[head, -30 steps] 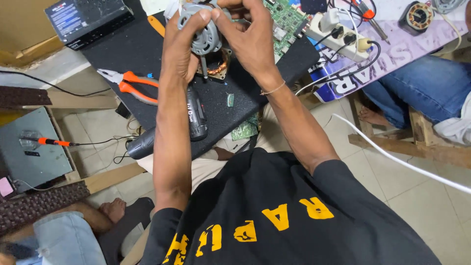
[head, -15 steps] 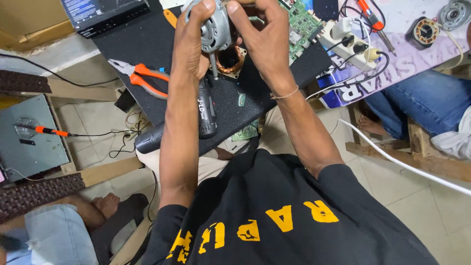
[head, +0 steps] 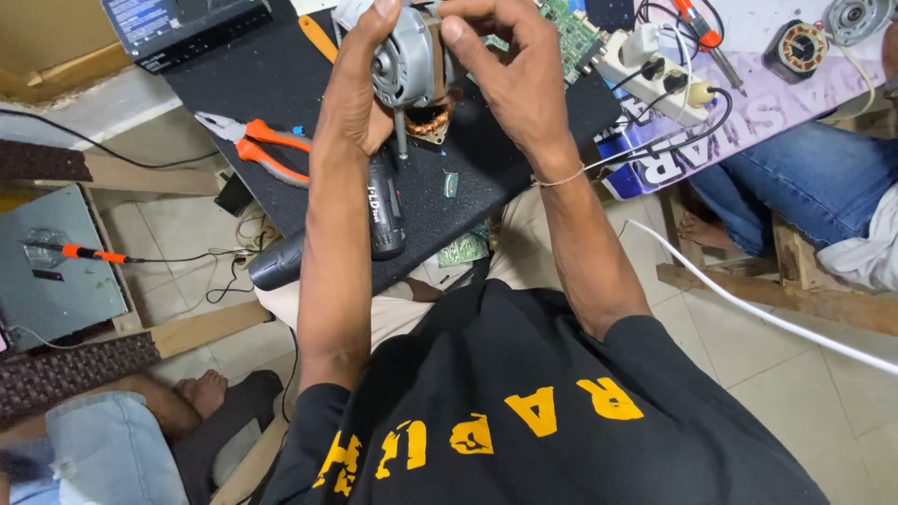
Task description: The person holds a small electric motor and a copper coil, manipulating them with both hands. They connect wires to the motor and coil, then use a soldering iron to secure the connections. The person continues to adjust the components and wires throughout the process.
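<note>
Grey motor, two hands' fingers

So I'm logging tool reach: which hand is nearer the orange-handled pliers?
Left. The left hand grips the grey motor just right of the pliers; the right hand is beyond it.

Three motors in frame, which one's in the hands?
The grey motor at top centre, gripped by both hands. The other two lie untouched at top right.

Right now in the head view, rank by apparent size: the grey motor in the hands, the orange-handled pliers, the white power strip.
1. Grey motor, though it is held nearer the camera.
2-3. White power strip and orange-handled pliers look about alike; not ranked.
</note>
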